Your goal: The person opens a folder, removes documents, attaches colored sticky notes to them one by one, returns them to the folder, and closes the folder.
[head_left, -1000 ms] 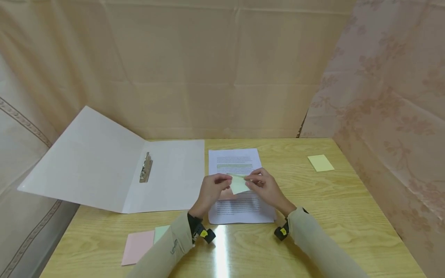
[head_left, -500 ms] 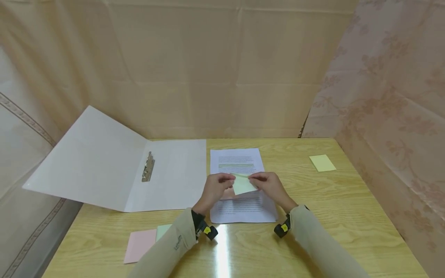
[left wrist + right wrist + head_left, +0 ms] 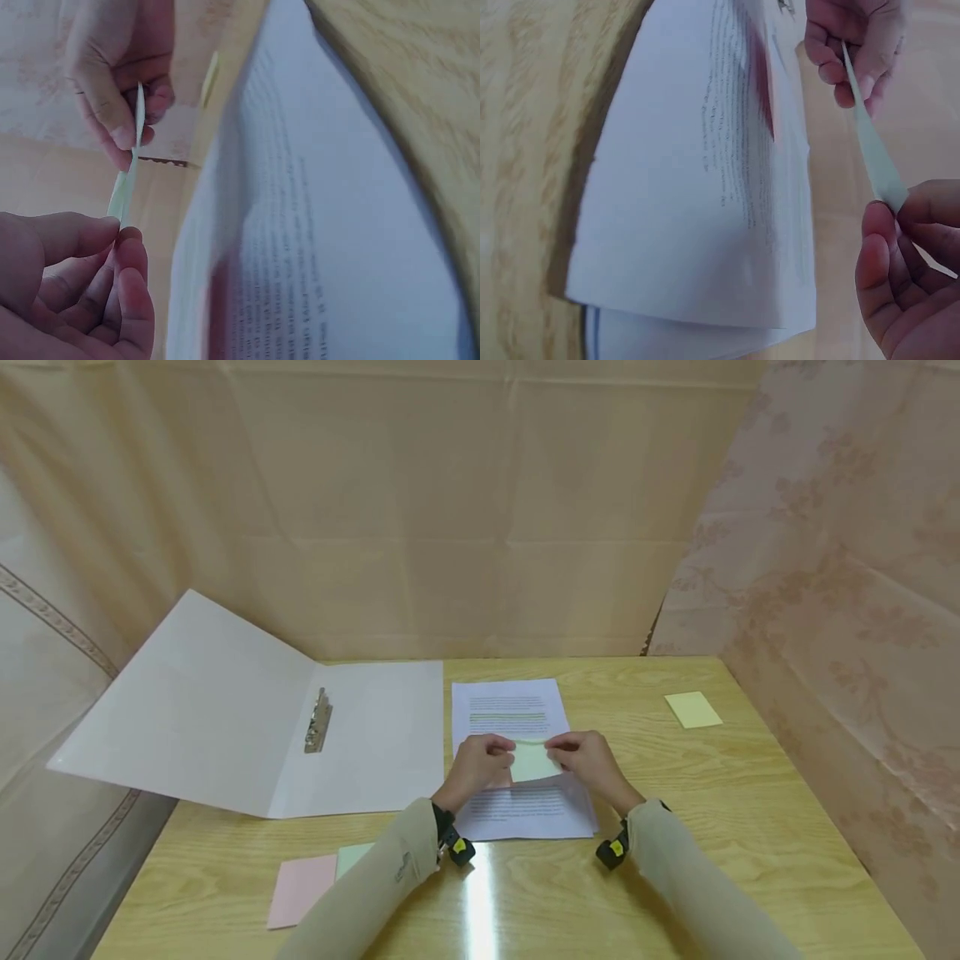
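Above the printed sheets (image 3: 517,818), both hands pinch a pale green sticky note (image 3: 532,763) by its two upper corners. My left hand (image 3: 478,767) holds its left corner between thumb and index finger; my right hand (image 3: 592,768) has the right corner the same way. Both wrist views show the note (image 3: 877,161) nearly edge-on, raised off the paper. A pink sticky note (image 3: 497,777) lies on the top sheet, partly covered by the green note and left hand. Green highlighted lines cross the upper text of the page.
An open white folder (image 3: 375,735) with a metal clip (image 3: 318,722) lies at left, its cover raised. A yellow sticky pad (image 3: 693,710) sits at the back right. Near the front left are a pink pad (image 3: 302,890) and a green pad (image 3: 351,857) partly behind the left sleeve.
Both hands have shifted slightly right with the green note. The right fingers have regripped at its corner, and the note now hangs straighter between the hands.
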### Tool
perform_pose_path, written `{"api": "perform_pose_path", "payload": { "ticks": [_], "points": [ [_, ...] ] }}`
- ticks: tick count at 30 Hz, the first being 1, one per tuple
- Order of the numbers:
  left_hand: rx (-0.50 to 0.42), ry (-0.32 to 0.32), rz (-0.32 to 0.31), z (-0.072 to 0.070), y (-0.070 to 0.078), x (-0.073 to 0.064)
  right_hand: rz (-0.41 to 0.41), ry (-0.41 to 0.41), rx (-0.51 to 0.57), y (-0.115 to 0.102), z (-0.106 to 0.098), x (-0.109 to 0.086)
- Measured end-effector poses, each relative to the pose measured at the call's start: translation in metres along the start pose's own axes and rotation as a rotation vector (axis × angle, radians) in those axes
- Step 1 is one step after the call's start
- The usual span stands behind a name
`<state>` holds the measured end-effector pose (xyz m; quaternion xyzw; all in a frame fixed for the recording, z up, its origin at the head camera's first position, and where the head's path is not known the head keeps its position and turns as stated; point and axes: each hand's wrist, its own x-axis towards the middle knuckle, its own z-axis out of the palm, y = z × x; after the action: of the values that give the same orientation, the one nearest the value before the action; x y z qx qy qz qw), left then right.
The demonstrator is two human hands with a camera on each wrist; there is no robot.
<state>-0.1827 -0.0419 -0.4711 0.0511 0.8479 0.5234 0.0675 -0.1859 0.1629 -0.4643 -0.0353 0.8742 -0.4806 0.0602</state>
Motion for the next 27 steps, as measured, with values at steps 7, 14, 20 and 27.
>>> {"api": "perform_pose_path", "payload": {
  "ticks": [7, 14, 20, 27],
  "points": [
    [0.183, -0.027, 0.055, 0.015, -0.012, 0.011, 0.078, -0.055, -0.076, 0.006, 0.000, 0.003],
    [0.277, -0.054, 0.114, 0.019, -0.017, 0.012, 0.069, -0.095, -0.134, 0.010, 0.001, 0.005],
    [0.317, -0.066, 0.144, 0.023, -0.017, 0.015, 0.094, -0.096, -0.200, 0.013, 0.001, 0.007],
    [0.373, -0.098, 0.158, 0.026, -0.017, 0.016, 0.084, -0.103, -0.256, 0.017, 0.003, 0.005]
  ]
}}
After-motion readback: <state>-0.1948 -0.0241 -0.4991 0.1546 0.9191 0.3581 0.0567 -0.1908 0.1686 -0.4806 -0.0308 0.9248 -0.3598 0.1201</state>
